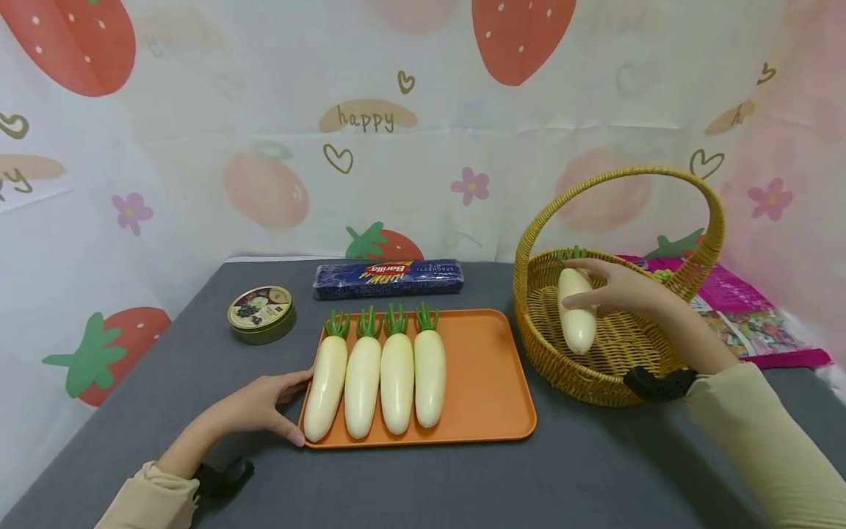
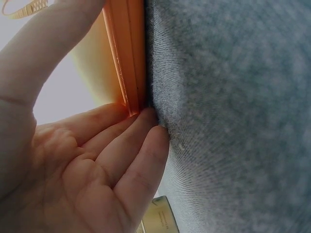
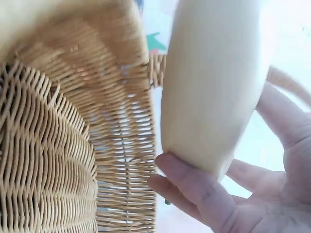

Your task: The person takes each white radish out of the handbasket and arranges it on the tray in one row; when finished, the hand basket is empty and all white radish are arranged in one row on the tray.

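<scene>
My right hand (image 1: 611, 286) grips a white radish (image 1: 578, 316) with a short green top, held over the wicker basket (image 1: 562, 367). In the right wrist view, fingers and thumb wrap the pale radish (image 3: 211, 82) beside the woven basket wall (image 3: 48, 160). My left hand (image 1: 267, 404) rests at the left edge of the orange tray (image 1: 485, 375). Its fingertips touch the tray's side (image 2: 127, 58) in the left wrist view, the fingers nearly straight. Several white radishes (image 1: 396, 382) lie side by side on the tray's left part, green tops pointing away from me.
A blue Barilla spaghetti pack (image 1: 388, 279) lies behind the tray. To the left stands a round tin (image 1: 261, 314). A pink printed bag (image 1: 747, 316) lies behind and right of the basket, whose tall handle (image 1: 634, 173) arches above it. A patterned curtain (image 1: 410, 191) hangs behind the grey table.
</scene>
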Demonstrator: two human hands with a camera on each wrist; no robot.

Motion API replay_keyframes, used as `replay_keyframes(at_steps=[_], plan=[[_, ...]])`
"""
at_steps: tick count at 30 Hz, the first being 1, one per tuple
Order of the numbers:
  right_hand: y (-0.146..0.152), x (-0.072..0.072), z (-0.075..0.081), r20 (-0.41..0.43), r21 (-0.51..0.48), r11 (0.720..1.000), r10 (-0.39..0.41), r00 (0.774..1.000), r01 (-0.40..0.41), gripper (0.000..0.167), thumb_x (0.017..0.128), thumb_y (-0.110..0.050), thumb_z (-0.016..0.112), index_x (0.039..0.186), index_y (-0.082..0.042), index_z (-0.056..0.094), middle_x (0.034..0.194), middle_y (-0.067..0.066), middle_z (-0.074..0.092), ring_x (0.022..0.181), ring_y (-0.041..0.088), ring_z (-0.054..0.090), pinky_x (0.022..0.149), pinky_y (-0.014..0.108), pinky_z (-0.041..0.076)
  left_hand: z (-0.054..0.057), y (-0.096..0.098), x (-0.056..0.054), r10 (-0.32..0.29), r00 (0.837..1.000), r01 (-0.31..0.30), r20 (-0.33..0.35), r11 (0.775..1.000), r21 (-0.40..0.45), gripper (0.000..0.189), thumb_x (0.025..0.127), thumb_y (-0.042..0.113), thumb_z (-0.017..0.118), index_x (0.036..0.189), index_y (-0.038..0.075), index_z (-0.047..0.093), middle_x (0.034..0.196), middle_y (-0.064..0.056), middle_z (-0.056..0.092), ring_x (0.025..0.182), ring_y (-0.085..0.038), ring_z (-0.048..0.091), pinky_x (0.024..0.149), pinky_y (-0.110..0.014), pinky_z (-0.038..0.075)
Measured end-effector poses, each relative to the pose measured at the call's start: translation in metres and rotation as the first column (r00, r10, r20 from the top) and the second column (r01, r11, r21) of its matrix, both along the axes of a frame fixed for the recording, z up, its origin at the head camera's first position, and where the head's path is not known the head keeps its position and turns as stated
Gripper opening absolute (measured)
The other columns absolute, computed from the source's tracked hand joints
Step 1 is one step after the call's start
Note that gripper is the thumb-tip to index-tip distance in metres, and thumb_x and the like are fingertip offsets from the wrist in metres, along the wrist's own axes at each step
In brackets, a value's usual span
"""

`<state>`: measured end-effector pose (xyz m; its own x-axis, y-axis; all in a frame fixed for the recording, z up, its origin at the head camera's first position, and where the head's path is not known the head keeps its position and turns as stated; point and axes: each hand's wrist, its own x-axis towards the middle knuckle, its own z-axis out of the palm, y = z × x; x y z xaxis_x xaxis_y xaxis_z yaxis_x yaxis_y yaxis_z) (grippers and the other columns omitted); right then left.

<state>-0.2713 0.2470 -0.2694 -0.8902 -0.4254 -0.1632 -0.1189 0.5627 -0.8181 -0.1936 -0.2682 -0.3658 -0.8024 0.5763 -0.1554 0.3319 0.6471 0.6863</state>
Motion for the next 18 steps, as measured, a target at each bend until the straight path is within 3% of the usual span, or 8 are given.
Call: replay_keyframes(at_steps=[10,15,18], plan=[[-0.001,0.028,0.008,-0.059,-0.017,1.000,0.001,0.998,-0.002,0.077,0.083,-0.023,0.066,0.143,-0.008,0.021,0.137,0.025,0.021,0.099,0.034,0.050,0.072,0.042,0.049,0.002,0.001,-0.004,0.011,1.000,-0.011,-0.005,1.000,-0.006,0.099,0.064,0.030,0.080,0.135,-0.013,0.025,0.133,-0.032,0.031,0.114,-0.042,0.041,0.090,-0.045,0.040],[-0.006,0.047,0.006,-0.083,-0.047,0.998,0.045,0.996,-0.049,0.077,0.082,-0.018,0.066,0.143,-0.006,0.020,0.135,0.027,0.022,0.096,0.034,0.052,0.069,0.041,0.049,0.001,0.002,-0.003,-0.004,1.000,0.004,-0.001,1.000,-0.001,0.099,0.064,0.030,0.080,0.135,-0.013,0.026,0.132,-0.032,0.032,0.113,-0.041,0.042,0.089,-0.046,0.040],[-0.012,0.054,0.001,-0.056,-0.072,0.995,0.064,0.996,-0.068,0.077,0.081,-0.017,0.067,0.143,-0.007,0.021,0.135,0.027,0.022,0.096,0.035,0.054,0.067,0.041,0.050,0.001,0.000,-0.002,-0.005,1.000,0.005,0.009,1.000,-0.009,0.099,0.064,0.031,0.080,0.135,-0.013,0.026,0.132,-0.033,0.032,0.113,-0.042,0.042,0.089,-0.046,0.040]])
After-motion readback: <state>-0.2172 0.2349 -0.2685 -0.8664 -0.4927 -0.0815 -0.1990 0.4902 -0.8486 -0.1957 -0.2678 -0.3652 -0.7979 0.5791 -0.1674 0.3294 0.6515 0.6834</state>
